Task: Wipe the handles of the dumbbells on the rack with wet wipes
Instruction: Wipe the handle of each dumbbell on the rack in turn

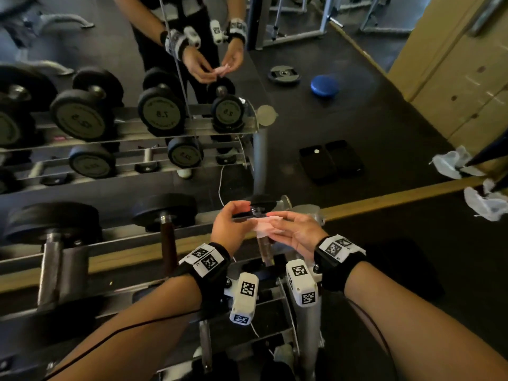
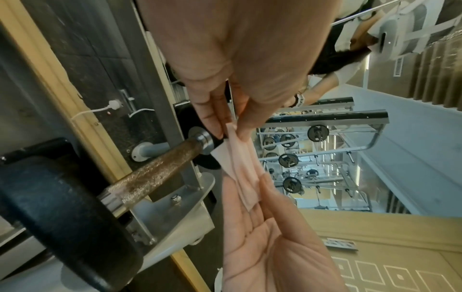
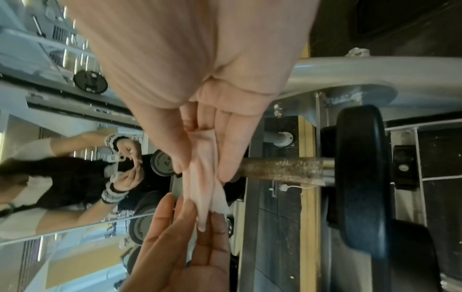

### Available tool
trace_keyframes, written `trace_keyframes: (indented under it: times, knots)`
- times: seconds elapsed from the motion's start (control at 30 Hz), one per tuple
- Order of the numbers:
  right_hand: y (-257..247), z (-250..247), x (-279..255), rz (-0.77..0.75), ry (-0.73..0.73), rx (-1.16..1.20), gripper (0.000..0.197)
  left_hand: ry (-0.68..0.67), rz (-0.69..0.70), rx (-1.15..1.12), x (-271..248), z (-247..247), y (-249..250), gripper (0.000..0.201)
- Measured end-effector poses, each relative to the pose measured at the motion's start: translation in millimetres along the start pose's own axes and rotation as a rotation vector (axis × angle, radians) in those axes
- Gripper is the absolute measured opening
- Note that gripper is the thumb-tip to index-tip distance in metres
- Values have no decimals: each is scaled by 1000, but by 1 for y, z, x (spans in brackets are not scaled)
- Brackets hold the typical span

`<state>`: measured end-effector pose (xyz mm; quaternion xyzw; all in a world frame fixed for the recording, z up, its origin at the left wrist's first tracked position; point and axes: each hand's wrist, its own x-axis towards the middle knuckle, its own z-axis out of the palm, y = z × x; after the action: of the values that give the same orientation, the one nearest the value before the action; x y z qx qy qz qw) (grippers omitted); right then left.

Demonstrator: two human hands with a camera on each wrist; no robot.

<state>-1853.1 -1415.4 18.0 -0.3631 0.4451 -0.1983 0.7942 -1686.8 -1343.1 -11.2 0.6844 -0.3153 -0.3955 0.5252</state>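
Both hands hold one pale pink wet wipe (image 1: 265,225) stretched between them, just above the rightmost small dumbbell on the rack. My left hand (image 1: 243,215) pinches one end of the wipe (image 2: 240,168) between thumb and fingers. My right hand (image 1: 277,224) pinches the other end (image 3: 202,187) in the same way. The dumbbell's knurled brownish handle (image 1: 264,250) (image 2: 155,175) (image 3: 280,170) lies right under the wipe, with black plates at both ends. I cannot tell whether the wipe touches the handle. A larger dumbbell (image 1: 167,237) sits to the left.
The grey metal rack (image 1: 68,270) stands against a wall mirror with a wooden frame strip (image 1: 384,200); it reflects the dumbbells and the person. Crumpled white wipes (image 1: 483,202) lie on the floor at the right. More dumbbells fill the rack to the left.
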Motion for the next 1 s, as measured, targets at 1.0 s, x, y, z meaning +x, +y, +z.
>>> trace_keyframes:
  times: [1.0]
  knots:
    - [53,-62,93,-153,164,-351,20,-124,-522,200,-63,10,-62,16]
